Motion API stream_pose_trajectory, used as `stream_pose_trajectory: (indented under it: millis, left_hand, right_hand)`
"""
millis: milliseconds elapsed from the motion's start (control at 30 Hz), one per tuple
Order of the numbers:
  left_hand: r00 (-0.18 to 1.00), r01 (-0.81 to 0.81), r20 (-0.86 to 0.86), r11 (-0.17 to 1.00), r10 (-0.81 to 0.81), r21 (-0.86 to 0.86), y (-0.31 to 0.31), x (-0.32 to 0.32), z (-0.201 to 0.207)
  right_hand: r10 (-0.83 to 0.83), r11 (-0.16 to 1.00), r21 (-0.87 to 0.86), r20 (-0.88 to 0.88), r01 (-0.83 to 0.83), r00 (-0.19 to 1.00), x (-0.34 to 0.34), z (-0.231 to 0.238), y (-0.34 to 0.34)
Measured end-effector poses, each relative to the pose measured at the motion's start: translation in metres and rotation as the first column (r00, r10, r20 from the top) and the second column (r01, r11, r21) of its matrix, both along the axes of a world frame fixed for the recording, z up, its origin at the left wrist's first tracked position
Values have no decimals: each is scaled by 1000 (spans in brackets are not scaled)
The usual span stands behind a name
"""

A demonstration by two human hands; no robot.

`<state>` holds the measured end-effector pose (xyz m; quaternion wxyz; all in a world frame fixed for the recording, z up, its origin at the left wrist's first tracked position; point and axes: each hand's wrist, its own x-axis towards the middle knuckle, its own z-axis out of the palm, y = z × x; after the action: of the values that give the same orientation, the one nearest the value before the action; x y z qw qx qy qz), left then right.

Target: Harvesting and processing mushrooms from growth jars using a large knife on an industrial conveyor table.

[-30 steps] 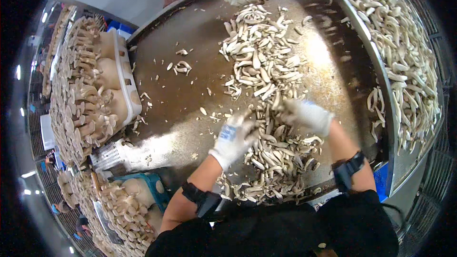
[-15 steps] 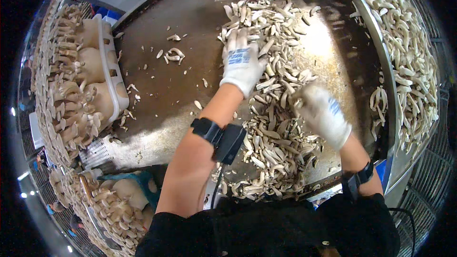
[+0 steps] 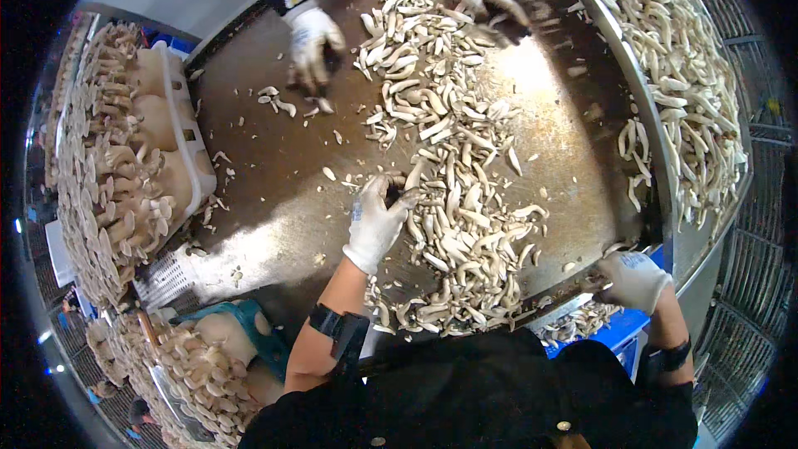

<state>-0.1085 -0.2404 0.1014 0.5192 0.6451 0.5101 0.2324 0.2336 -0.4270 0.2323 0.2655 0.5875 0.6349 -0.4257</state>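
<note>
A long heap of small pale mushrooms (image 3: 453, 224) runs across the metal table. My left hand (image 3: 376, 220), in a white glove with dirty fingertips, is at the heap's left side. Its thumb and fingers curve together at a mushroom (image 3: 415, 175). My right hand (image 3: 636, 280), gloved too, is at the table's near right edge, beside a blue crate (image 3: 619, 333) with mushrooms in it. Its fingers bend downward, and what they hold, if anything, is hidden.
Across the table, a co-worker's gloved hands (image 3: 314, 41) reach over the surface. A white basket (image 3: 193, 137) of clustered mushrooms stands left, with more clusters (image 3: 204, 349) at the near left. Beyond the metal rim (image 3: 640, 75), mushrooms (image 3: 682, 91) are piled on the right.
My left hand has come off the heap's top, nearer and left. My right hand has moved from the heap to the near right edge. The co-worker's hands have spread apart.
</note>
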Motion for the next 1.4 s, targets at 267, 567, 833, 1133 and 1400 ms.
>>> stream_pose_trajectory:
  millis: [267, 567, 833, 1133, 1400]
  left_hand:
    - [971, 238, -54, 962, -233, 134, -66, 33, 5]
    - [997, 31, -73, 996, -37, -83, -50, -9, 14]
    - [995, 87, -54, 995, -89, -39, -67, -23, 35]
    - [860, 493, -370, 762, -352, 419, -139, -113, -1]
    - [834, 543, -342, 532, -434, 650, -238, -64, -21]
  right_hand:
    - [-641, 616, -203, -691, 761, 334, -115, -65, 73]
    - [-386, 560, 670, -310, 488, 869, -103, -124, 176]
    - [-652, 324, -248, -757, 913, 26, -27, -65, 140]
    - [-289, 5, -240, -930, 971, -228, 116, -24, 10]
    - [-99, 885, 452, -59, 115, 993, -106, -131, -138]
